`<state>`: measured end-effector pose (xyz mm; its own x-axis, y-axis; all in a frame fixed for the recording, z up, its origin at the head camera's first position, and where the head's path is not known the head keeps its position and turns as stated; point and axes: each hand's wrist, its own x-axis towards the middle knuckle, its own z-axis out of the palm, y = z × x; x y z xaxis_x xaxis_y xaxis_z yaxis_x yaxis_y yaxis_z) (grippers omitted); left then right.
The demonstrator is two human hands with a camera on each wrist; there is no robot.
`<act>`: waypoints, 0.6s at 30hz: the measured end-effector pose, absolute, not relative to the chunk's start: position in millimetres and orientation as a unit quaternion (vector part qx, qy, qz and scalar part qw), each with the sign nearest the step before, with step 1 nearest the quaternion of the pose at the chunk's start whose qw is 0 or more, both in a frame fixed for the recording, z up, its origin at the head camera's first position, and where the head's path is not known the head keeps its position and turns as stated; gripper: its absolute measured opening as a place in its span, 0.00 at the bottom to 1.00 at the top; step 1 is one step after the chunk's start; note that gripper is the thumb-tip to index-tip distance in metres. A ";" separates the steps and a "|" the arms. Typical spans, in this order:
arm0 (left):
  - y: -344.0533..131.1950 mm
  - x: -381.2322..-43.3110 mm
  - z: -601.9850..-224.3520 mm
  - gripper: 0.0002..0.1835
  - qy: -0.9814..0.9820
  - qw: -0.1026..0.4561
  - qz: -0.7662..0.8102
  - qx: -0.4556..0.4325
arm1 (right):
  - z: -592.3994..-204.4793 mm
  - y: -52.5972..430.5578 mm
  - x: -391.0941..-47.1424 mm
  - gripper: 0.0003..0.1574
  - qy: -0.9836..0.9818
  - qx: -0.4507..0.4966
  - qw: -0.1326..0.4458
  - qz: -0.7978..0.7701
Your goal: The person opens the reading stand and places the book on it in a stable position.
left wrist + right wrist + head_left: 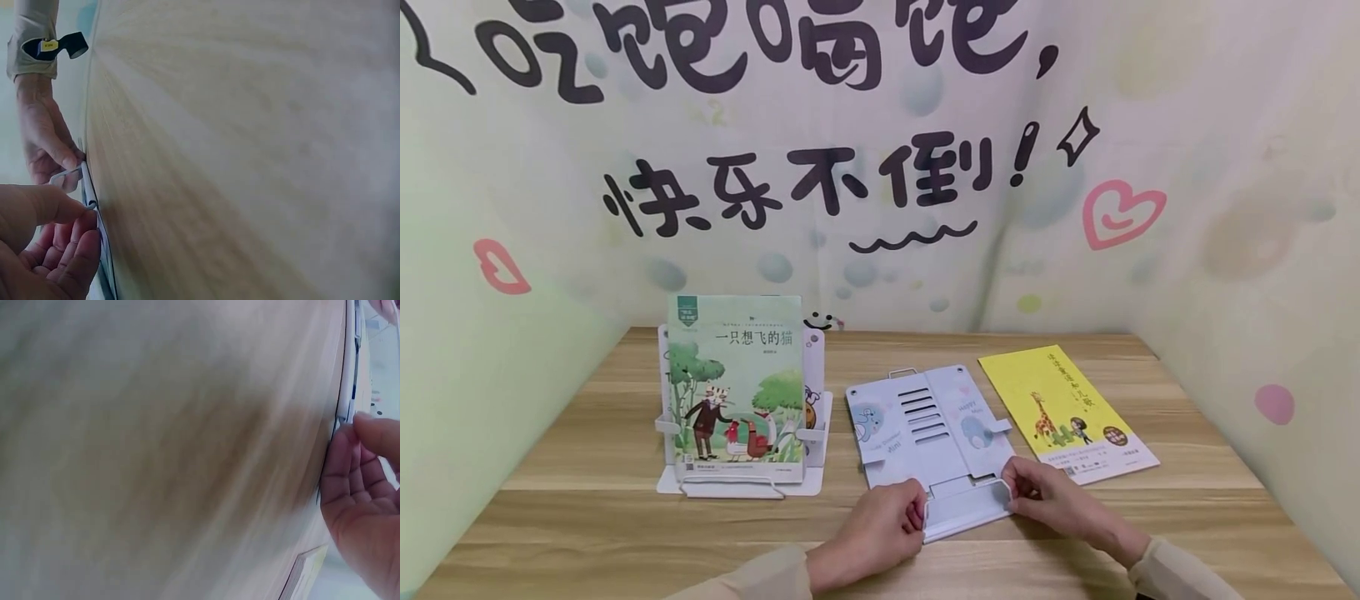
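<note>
A folded-flat white book stand [952, 454] with slots and printed cartoon elephants lies on the table. My left hand [883, 525] pinches the left end of its wire page holder at the near edge. In the left wrist view, thumb and forefinger of the left hand [47, 240] meet on the wire [91, 205]. At the other end of the wire, my right hand [1060, 504] pinches its right corner. The right wrist view shows the thumb of the right hand [369, 481] pressed to the fingers at the stand's edge.
On the left, a second book stand [817, 467] stands upright with a green picture book [741, 392] on it. A yellow book [1063, 408] lies flat to the right. Behind the wooden table [587, 533] hangs a printed cloth [880, 283].
</note>
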<state>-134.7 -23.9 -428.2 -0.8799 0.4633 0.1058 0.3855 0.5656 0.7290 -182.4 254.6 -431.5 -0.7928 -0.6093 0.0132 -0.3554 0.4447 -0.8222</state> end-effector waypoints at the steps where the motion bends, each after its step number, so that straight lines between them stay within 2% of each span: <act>1: -23.5 -134.3 -427.9 0.14 0.886 0.040 0.387 0.251 | -431.3 255.5 -182.7 0.09 0.838 -0.291 0.144 -0.439; 9: -21.2 -130.6 -426.6 0.15 0.899 -0.047 0.299 0.317 | -432.7 261.2 -182.9 0.08 0.827 -0.338 0.118 -0.433; 15: -21.3 -129.8 -426.7 0.13 0.897 -0.072 0.258 0.351 | -435.4 262.8 -184.6 0.09 0.824 -0.371 0.091 -0.418; 18: -22.8 -131.7 -427.2 0.13 0.891 -0.070 0.265 0.363 | -434.9 263.1 -186.8 0.09 0.826 -0.369 0.098 -0.414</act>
<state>-131.7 -22.8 -427.2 -0.7269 0.6093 0.3168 0.6834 0.5968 0.4204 -186.8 263.1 -434.9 -0.7080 -0.6914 0.1439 -0.5295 0.3849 -0.7560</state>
